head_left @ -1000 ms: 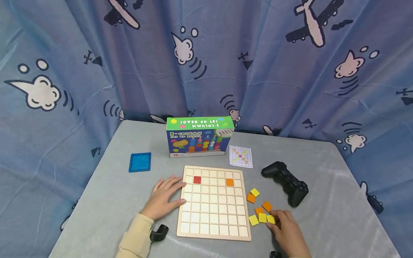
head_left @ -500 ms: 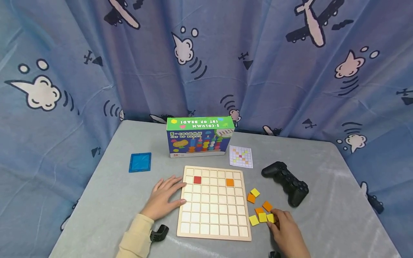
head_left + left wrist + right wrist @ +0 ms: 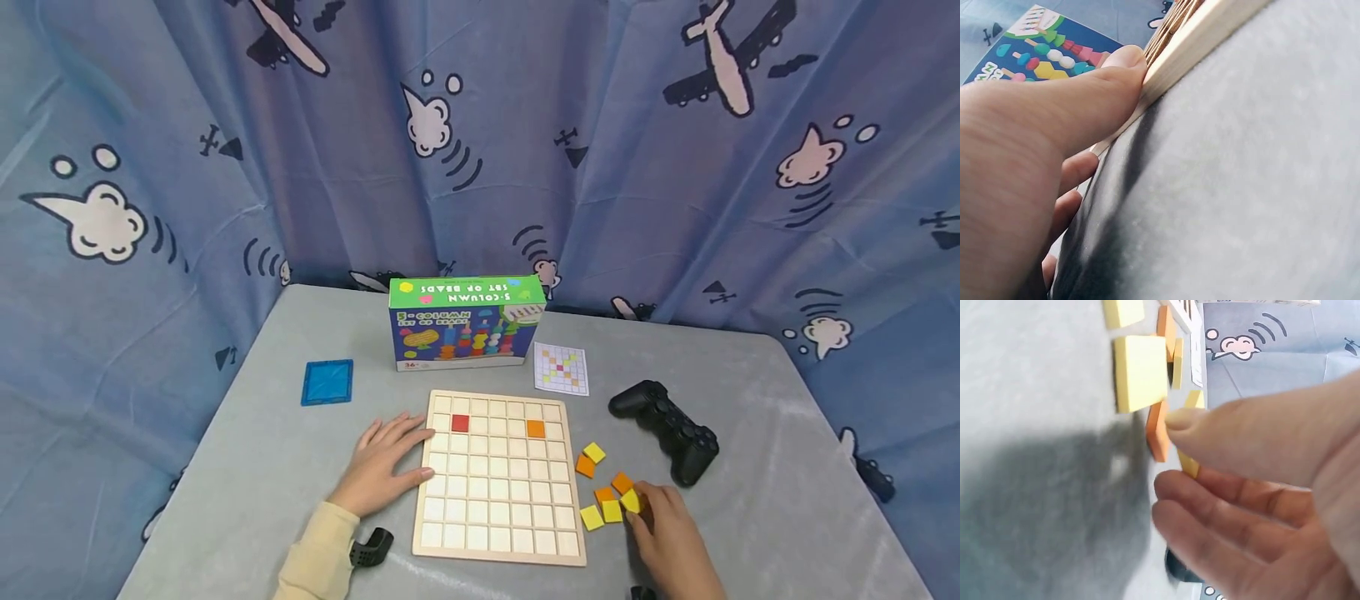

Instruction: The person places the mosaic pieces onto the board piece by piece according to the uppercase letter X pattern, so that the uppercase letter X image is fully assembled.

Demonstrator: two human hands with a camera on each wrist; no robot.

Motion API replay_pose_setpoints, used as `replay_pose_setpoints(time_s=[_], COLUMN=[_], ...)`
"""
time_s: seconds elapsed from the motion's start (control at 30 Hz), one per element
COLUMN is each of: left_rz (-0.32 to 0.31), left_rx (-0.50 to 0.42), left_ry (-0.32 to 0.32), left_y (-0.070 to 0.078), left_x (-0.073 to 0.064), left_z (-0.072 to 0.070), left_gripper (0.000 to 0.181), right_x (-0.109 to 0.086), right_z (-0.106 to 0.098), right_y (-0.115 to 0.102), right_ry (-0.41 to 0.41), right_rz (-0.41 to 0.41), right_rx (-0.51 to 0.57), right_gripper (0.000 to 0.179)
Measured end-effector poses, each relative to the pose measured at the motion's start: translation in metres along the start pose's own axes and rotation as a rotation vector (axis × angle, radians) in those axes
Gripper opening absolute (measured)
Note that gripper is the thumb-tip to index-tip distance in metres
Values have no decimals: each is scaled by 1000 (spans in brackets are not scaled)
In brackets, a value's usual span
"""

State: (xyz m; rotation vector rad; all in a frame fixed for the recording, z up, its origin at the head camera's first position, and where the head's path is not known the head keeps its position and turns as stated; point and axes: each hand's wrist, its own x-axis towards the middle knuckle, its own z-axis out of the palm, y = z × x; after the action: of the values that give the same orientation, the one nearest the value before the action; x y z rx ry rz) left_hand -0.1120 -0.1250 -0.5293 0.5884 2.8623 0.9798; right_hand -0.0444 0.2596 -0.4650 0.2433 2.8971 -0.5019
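A light wooden grid board (image 3: 498, 560) lies flat, with a red tile (image 3: 460, 423) and an orange tile (image 3: 536, 428) in its second row from the back. My left hand (image 3: 384, 467) rests against the board's left edge, fingers spread and thumb tip at the rim. To the right of the board, my right hand (image 3: 669, 533) pinches a yellow tile (image 3: 631, 501) between thumb and fingers; the tile is tilted. In the right wrist view, the thumb hides most of that yellow tile (image 3: 1189, 465). Several loose yellow and orange tiles (image 3: 612, 511) lie beside the fingertips.
A bead-set box (image 3: 465, 333) stands behind the board, with a printed pattern card (image 3: 561, 369) at its right. A black game controller (image 3: 666, 429) lies at the right, beyond the loose tiles. The blue square plate (image 3: 327, 382) is at the back left.
The yellow tile between my right fingertips has tipped up from lying flat. My left hand stays at the board's edge. The whole head view has shifted slightly.
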Motion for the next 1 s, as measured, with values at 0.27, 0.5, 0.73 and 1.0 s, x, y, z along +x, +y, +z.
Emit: replay_pose_setpoints(time_s=[0.27, 0.5, 0.73, 1.0], left_rz=[7, -5, -12, -18], left_rx=[9, 3, 10, 11], left_ry=[25, -10, -26, -23], left_y=[-4, 0, 1, 2], left_x=[-1, 0, 1, 0], left_z=[6, 2, -3, -3], left_gripper=[59, 59, 59, 59], right_x=[7, 17, 38, 51], right_z=[-8, -20, -23, -12], right_y=[-12, -31, -53, -72], right_ry=[64, 217, 227, 238], right_rz=[-66, -292, -419, -543], right_rx=[30, 58, 78, 79], right_gripper=[30, 16, 17, 22])
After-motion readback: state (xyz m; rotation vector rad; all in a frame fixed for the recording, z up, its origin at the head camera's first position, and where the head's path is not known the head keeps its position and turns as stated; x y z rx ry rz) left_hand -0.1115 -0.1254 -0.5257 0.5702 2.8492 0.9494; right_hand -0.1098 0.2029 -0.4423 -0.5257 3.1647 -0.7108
